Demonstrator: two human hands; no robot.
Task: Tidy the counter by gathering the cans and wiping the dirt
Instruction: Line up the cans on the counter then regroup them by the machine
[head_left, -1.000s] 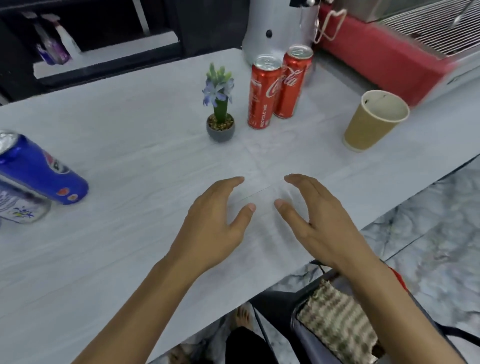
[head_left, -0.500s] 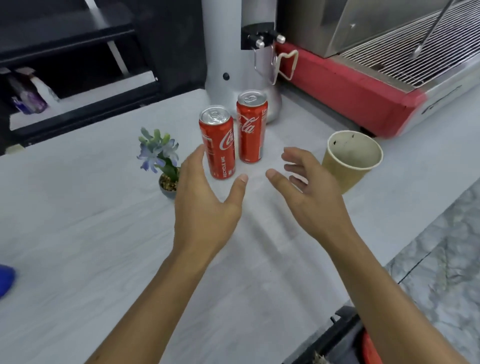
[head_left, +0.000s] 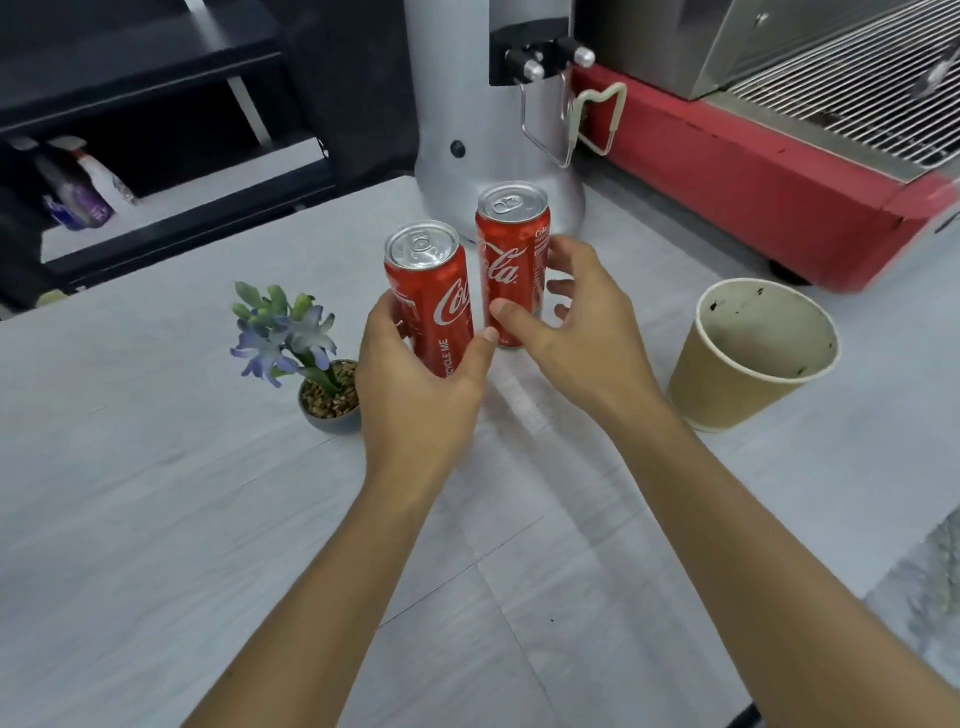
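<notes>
Red aluminium in both grips. Left hand curled round the nearer can, thumb across the front, fingers out of sight behind its left side. Right hand set on the farther can, thumb pressed to the label, fingers bent round the right side. Hard to tell whether every finger is touching.

Both cans upright, side by side and almost touching, on the pale counter just in front of a silver dispenser. Farther can's base plainly on the surface; nearer can's base hidden behind the hand.

Just left of the left hand, a small potted plant with bluish flowers. To the right, apart from the cans, a paper cup, dark flecks inside. Behind that, a red machine topped with a steel grille. Far left, spray bottles on a dark shelf beyond the counter.

Step in hand, judging by the scene: gathering the cans, the first half of the tidy-up. Wiping apparently not begun, no cloth in sight.

Next move likely to call for a firm squeeze and a straight lift of both cans together, held level in case of leftover liquid, clear of the plant on one side and the cup on the other. After that, one spot to stand them together.
</notes>
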